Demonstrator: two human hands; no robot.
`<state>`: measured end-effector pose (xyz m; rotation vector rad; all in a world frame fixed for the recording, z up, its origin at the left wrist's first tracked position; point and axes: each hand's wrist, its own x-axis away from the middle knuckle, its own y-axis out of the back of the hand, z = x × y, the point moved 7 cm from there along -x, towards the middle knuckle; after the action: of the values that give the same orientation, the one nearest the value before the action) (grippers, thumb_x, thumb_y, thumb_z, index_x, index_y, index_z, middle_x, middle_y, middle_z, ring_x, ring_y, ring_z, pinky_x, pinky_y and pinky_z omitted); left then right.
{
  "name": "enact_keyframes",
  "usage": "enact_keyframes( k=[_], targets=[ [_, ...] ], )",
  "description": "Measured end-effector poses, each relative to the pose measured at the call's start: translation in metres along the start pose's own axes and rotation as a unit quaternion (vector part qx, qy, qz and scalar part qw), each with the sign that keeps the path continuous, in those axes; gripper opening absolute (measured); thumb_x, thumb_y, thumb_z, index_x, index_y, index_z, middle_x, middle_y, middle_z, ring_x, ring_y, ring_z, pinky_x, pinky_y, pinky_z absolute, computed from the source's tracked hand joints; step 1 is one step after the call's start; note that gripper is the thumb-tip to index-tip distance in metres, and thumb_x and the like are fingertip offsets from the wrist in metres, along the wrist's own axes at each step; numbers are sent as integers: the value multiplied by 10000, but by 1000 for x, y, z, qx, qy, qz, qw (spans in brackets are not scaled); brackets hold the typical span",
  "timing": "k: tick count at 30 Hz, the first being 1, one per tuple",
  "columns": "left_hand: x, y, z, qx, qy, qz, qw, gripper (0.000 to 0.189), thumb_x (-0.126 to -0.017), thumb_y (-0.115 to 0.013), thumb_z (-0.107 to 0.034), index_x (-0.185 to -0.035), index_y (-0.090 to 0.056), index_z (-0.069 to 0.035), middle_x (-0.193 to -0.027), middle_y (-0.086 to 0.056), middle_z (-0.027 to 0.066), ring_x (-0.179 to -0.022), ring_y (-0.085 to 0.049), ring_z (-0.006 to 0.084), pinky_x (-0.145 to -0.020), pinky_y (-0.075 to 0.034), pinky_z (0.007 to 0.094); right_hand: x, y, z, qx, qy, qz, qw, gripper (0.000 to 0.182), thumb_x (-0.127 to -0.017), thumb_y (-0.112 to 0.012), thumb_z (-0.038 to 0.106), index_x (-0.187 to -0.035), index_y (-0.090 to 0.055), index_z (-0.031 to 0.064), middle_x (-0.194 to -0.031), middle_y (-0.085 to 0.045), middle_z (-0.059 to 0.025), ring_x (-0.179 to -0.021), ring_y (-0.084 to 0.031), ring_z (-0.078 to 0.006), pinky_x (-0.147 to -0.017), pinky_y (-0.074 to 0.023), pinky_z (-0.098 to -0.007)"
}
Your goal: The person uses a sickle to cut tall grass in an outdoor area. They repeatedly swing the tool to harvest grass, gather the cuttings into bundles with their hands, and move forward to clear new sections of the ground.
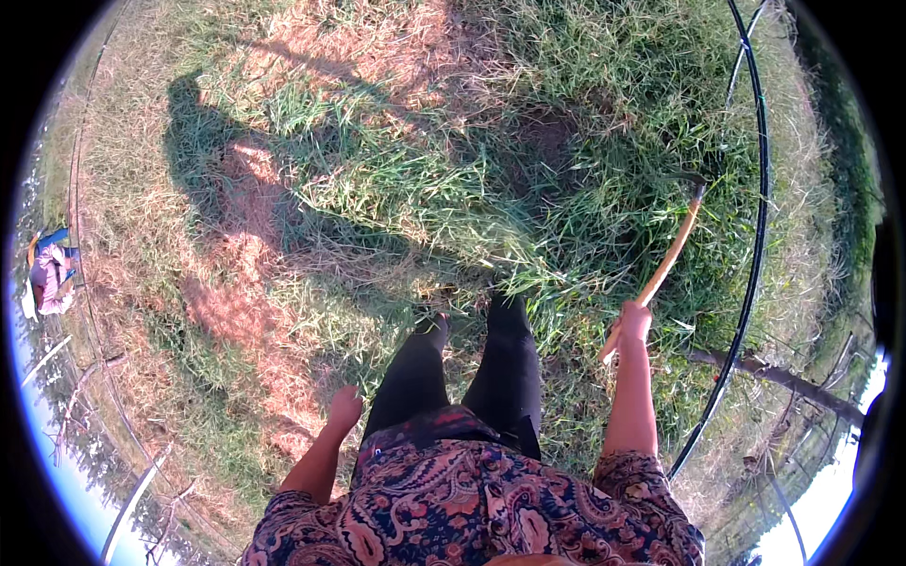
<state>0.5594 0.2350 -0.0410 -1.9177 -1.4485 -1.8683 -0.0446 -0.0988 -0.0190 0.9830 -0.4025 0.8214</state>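
Observation:
Out to the right, my right hand grips the pale wooden handle of a sickle-like tool. Its dark metal head points away from me over tall green grass, and the thin curved blade is partly lost among the stems. My left hand hangs low at my left side, its fingers curled in; whether anything is inside it I cannot tell. Loose green grass lies over the ground in front of my feet.
A black hose or cable runs in a curve along the right. Behind it lies a bare branch. At the far left a bent-over person in pink stands beyond a wire line. Bare branches rise at lower left.

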Motion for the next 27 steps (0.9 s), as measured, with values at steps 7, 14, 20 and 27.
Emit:
enact_keyframes(
  k=[7,14,20,27],
  targets=[
    [-32,9,-53,7,-51,17,999,322,-839,-564,-204,-1125,-611,-63,-1130,-589,205,-1084,-545,362,-940,-429,429,37,-157,-44,-197,-223,162,941,139,-832,-527,116,-717,-454,85,-543,-430,-19,-436,-440,-126,-395,-389,-298],
    [-49,24,-64,-2,-73,18,997,333,-844,-553,-202,-1133,-618,-52,-1095,-624,188,-1035,-588,344,-910,-456,407,224,-198,-48,338,83,497,795,254,-742,-618,178,-956,-595,43,-745,-617,-121,-631,-606,-219,-564,-482,-347],
    [-54,20,-25,10,-64,18,998,337,-812,-520,-210,-1068,-636,-25,-1063,-627,215,-1007,-587,380,-896,-461,431,207,-147,2,372,151,392,828,336,-769,-563,224,-1067,-595,72,-977,-653,-192,-961,-622,-353,-838,-483,-446],
    [-63,-2,-36,-89,-83,59,991,311,-829,-498,-236,-1036,-660,-70,-1031,-638,200,-973,-601,374,-868,-470,443,88,-4,-18,260,64,99,958,332,-728,-593,218,-977,-594,-2,-815,-648,-194,-766,-654,-317,-720,-518,-408]
  ],
)
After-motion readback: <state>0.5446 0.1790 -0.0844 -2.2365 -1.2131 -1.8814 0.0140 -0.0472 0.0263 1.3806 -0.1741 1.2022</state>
